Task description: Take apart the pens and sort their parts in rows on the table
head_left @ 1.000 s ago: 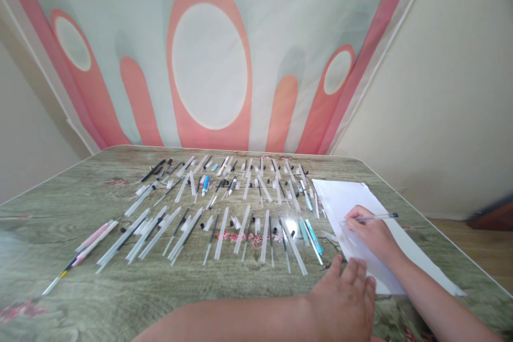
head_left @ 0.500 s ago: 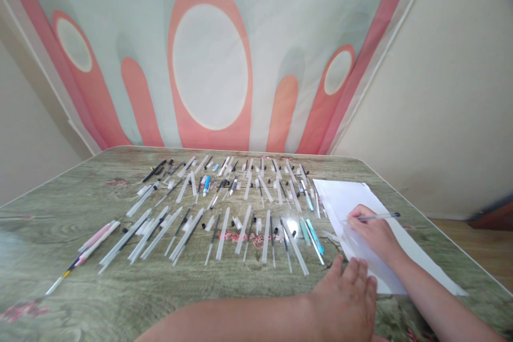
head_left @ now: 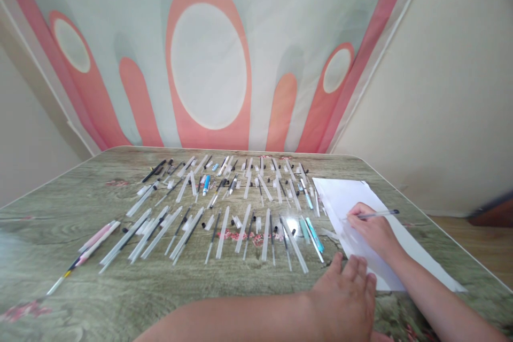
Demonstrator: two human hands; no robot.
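Note:
My right hand (head_left: 371,230) is closed around a clear pen (head_left: 377,215) and rests on a white sheet of paper (head_left: 352,197) at the right of the table; the pen's dark end points right. Lying flat with its fingers stretched out, my left hand (head_left: 347,296) presses on the near corner of that sheet and on the table (head_left: 80,197). Left of the paper, several pen barrels, refills and caps (head_left: 224,208) are laid out in rows, among them teal pens (head_left: 312,232) nearest my right hand.
A pink pen (head_left: 96,236) lies at the left end of the rows, and a blue tube (head_left: 206,184) in the far row. A pink and pale cloth (head_left: 208,64) hangs behind the table. The table's right edge drops to a wooden floor (head_left: 481,246).

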